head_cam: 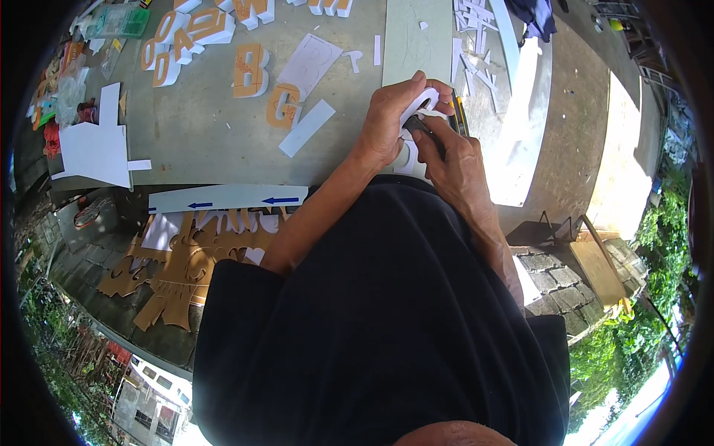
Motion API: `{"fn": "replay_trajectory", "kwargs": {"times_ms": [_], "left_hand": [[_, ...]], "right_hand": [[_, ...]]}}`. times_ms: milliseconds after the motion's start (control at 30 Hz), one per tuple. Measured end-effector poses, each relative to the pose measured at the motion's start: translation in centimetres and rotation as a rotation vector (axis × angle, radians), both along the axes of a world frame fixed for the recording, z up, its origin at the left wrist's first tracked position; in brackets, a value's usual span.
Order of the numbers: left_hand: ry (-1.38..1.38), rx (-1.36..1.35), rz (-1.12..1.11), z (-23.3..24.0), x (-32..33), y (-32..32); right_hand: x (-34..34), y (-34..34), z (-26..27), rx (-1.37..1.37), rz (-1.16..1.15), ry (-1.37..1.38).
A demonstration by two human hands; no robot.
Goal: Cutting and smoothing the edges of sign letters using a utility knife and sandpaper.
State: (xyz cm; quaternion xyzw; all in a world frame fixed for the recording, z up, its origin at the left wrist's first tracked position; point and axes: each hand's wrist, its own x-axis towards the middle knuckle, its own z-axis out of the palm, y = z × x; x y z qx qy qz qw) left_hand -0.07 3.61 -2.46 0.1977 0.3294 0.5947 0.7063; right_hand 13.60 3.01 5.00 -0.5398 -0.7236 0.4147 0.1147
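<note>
My left hand (385, 120) holds a small white cut-out piece (414, 106) with an oval opening, thumb and fingers around its edges. In my right hand (458, 153) is a dark tool (418, 127), its front end against the lower part of the white piece; its tip is hidden. Beneath my hands lies a white curved cut-out (408, 158). To the left on the table are a thick letter B (251, 71) with brown face and white sides, a brown letter G (283, 107), and a white rectangular strip (307, 128).
More block letters (187, 47) stand at the upper left. White offcuts (479, 72) and yellow-and-black tools (459, 116) lie to the right. A white sheet (95, 150) sits at the left edge. Below the table are brown cut sheets (189, 273); a wooden chair (598, 273) is at lower right.
</note>
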Motion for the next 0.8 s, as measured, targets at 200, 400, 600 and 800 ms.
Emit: {"fn": "replay_trajectory", "kwargs": {"times_ms": [200, 400, 600, 800], "left_hand": [[-0.032, 0.073, 0.045, 0.4, -0.9, 0.1], [-0.063, 0.112, 0.047, 0.3, -1.7, 0.2], [-0.113, 0.018, -0.03, 1.0, -1.9, 0.4], [-0.153, -0.008, 0.027, 1.1, -1.1, 0.4]], "right_hand": [[2.0, -0.1, 0.2, -0.214, -0.103, 0.133], [4.8, 0.2, -1.8, -0.432, -0.339, 0.402], [4.5, 0.1, -1.5, -0.405, -0.321, 0.413], [2.1, 0.8, -1.2, -0.294, -0.328, 0.461]]}}
